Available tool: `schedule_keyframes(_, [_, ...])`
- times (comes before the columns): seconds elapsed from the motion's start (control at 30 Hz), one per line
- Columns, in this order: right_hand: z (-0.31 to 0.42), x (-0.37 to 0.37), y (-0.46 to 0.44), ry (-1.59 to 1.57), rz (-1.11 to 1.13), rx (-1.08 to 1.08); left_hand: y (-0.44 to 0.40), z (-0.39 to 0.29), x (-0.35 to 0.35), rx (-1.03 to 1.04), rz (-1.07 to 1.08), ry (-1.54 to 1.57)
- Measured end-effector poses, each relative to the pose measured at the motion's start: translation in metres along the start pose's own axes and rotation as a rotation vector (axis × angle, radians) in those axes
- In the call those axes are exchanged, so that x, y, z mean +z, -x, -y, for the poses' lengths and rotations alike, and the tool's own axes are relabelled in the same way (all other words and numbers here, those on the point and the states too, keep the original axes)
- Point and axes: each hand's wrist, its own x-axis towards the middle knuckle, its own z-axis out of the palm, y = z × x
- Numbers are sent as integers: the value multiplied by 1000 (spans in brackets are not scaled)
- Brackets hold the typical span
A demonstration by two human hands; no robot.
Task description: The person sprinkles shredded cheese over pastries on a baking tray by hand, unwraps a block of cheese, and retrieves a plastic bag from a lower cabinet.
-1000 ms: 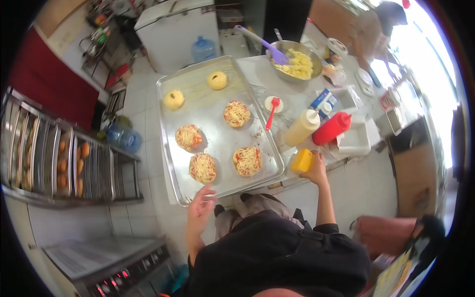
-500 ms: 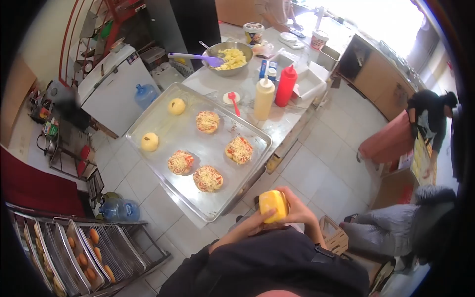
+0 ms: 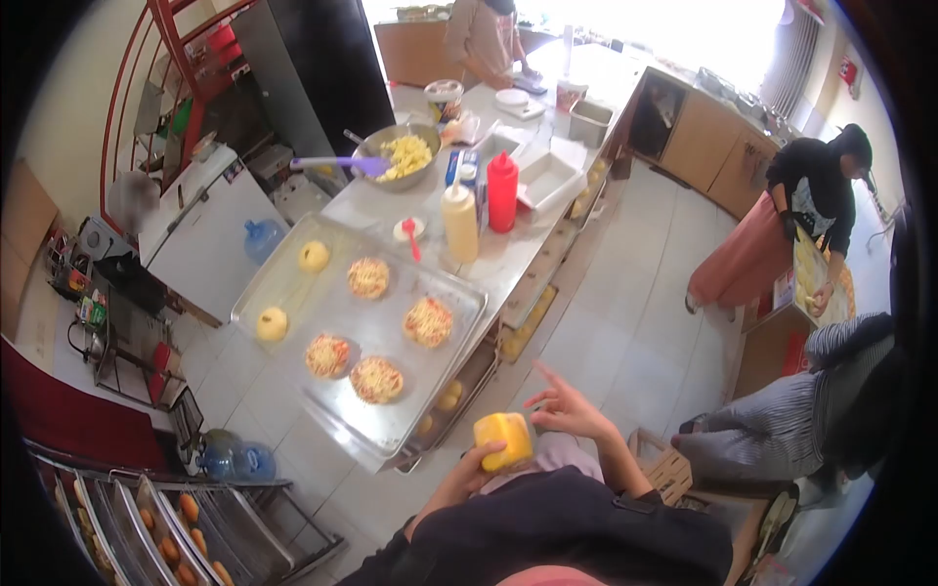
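Note:
My left hand (image 3: 474, 469) is wrapped round a yellow container (image 3: 502, 440), low in front of my body. Just right of it, my right hand (image 3: 569, 405) is raised with the index finger stretched out and touches nothing. Ahead lies a metal tray (image 3: 410, 420) at the table corner, bearing round buns topped with shreds and red sauce (image 3: 377, 380) and two plain buns (image 3: 272, 323). Beyond its right edge are a red brush (image 3: 413, 240) on a small white lid, a cream squeeze bottle (image 3: 459, 224) and a red squeeze bottle (image 3: 502, 192).
A steel bowl (image 3: 426, 177) of yellow chunks with a purple spatula (image 3: 342, 163) stands behind the tray. White boxes (image 3: 550, 179) sit farther right. One person (image 3: 479, 44) works at the far end, others (image 3: 743, 244) at the right. A rack of trays (image 3: 186, 532) is lower left.
The yellow container went from my right hand, through both hands, to my left hand. My right hand has moved away from it. The view has swung rightward.

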Motion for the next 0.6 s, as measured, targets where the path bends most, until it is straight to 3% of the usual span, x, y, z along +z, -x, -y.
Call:
schedule_keyframes(0.07, [19, -51, -18, -230, -104, -236, -7, -5, 16, -10, -17, 45])
schedule_keyframes(0.13, [66, -114, -30, -79, -316, -407, -30, 1, 12, 53, 122, 179])
schedule_keyframes(0.2, [116, -157, -38, 170, -411, -275, -57, 5, 16, 143, 177, 188])
schedule_keyframes(0.27, [119, -197, -76, 419, -237, -499, -96, 12, 16, 230, 252, 196])
schedule_keyframes(0.33, [105, -204, -101, 492, 246, -447, -153, 38, 39, 314, 458, 303])
schedule_keyframes(0.4, [61, -193, -124, 395, 756, -90, -185, 38, 67, 397, 653, 317])
schedule_keyframes(0.53, [-41, -150, -134, -314, 1447, 637, -227, 32, 156, 300, 935, 335])
schedule_keyframes(0.6, [-48, -142, -124, 94, 1569, 558, -230, 48, 159, 338, 879, 323])
